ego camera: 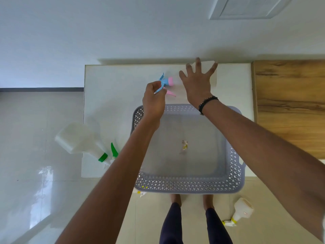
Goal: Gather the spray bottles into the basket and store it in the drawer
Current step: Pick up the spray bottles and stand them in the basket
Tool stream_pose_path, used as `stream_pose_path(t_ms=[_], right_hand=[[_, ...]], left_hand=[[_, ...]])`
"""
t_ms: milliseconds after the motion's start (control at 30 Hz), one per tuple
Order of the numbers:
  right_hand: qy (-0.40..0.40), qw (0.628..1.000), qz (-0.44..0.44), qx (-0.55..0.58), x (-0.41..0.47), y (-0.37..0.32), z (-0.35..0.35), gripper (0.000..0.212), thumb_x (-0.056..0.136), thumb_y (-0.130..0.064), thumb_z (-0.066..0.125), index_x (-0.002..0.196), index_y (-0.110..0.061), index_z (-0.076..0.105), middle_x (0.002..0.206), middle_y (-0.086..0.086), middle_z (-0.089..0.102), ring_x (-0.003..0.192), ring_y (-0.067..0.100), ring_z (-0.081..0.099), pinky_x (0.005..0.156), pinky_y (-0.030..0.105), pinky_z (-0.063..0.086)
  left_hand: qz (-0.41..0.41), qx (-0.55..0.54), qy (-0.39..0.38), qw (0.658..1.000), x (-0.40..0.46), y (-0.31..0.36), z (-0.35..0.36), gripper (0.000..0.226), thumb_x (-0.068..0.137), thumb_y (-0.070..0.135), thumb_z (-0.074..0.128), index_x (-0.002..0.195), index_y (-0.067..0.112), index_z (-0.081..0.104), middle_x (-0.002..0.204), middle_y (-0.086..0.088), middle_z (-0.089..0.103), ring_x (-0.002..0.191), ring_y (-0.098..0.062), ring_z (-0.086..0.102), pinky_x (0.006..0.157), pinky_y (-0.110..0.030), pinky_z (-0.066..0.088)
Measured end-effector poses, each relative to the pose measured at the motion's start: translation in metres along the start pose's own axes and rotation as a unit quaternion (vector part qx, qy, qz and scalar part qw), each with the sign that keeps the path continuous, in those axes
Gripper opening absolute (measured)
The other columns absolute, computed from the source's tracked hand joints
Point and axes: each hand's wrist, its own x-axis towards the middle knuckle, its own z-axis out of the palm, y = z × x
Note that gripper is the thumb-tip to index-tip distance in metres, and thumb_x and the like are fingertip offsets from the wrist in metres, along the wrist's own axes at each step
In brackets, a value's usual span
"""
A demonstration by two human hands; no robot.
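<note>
A grey perforated basket (190, 184) stands on the white cabinet top (109, 95), holding only a scrap of paper. Beyond it lies a clear spray bottle with a blue and pink trigger head (167, 81). My left hand (153, 101) pinches the blue trigger. My right hand (197, 81) is spread over the bottle's clear body with fingers apart. A second bottle with a green trigger (82, 141) lies at the cabinet's left edge, overhanging it. A third bottle with a yellow trigger (241, 211) lies on the floor at lower right.
A wooden countertop (290, 106) adjoins the cabinet on the right. A white wall stands behind. Glossy tiled floor (35, 155) lies to the left and below. My feet stand right in front of the basket. A yellow-tipped item (141, 192) peeks from under the basket's front left corner.
</note>
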Motion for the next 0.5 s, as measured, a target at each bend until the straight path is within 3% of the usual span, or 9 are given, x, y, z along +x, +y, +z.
stream_pose_path(t_ms=[133, 300, 400, 500], right_hand=[[0.004, 1.000, -0.001, 0.007, 0.004, 0.012, 0.001, 0.067, 0.078, 0.003, 0.061, 0.138, -0.013, 0.037, 0.145, 0.012, 0.033, 0.141, 0.039, 0.014, 0.102, 0.077, 0.015], [0.020, 0.989, 0.025, 0.146, 0.001, 0.040, 0.001, 0.081, 0.068, -0.002, 0.074, 0.138, -0.018, 0.036, 0.143, 0.007, 0.034, 0.138, 0.035, 0.020, 0.098, 0.073, 0.028], [0.081, 0.957, 0.038, 0.275, -0.020, 0.058, -0.007, 0.087, 0.063, -0.014, 0.080, 0.138, -0.020, 0.037, 0.141, 0.005, 0.037, 0.135, 0.031, 0.026, 0.095, 0.062, 0.039], [0.158, 0.906, 0.030, 0.391, -0.056, 0.071, -0.014, 0.085, 0.062, -0.022, 0.082, 0.136, -0.016, 0.042, 0.138, 0.007, 0.043, 0.130, 0.028, 0.035, 0.097, 0.049, 0.044]], left_hand=[[0.017, 0.009, 0.004, 1.000, -0.003, -0.001, -0.004, 0.029, 0.094, 0.014, 0.051, 0.122, 0.018, 0.053, 0.126, 0.000, 0.058, 0.112, -0.015, 0.056, 0.097, -0.031, 0.048], [0.039, -0.031, 0.047, 0.998, -0.015, 0.004, 0.001, 0.019, 0.093, 0.006, 0.051, 0.107, 0.017, 0.054, 0.108, 0.003, 0.061, 0.084, -0.002, 0.058, 0.081, -0.023, 0.051], [0.030, -0.071, 0.045, 0.996, -0.027, 0.005, 0.009, 0.018, 0.091, 0.003, 0.053, 0.106, 0.013, 0.055, 0.103, 0.001, 0.062, 0.091, -0.012, 0.059, 0.086, -0.027, 0.053], [0.054, -0.034, -0.039, 0.997, -0.045, 0.009, 0.019, 0.023, 0.093, 0.007, 0.052, 0.113, 0.017, 0.055, 0.116, 0.001, 0.062, 0.100, -0.010, 0.059, 0.094, -0.033, 0.050]])
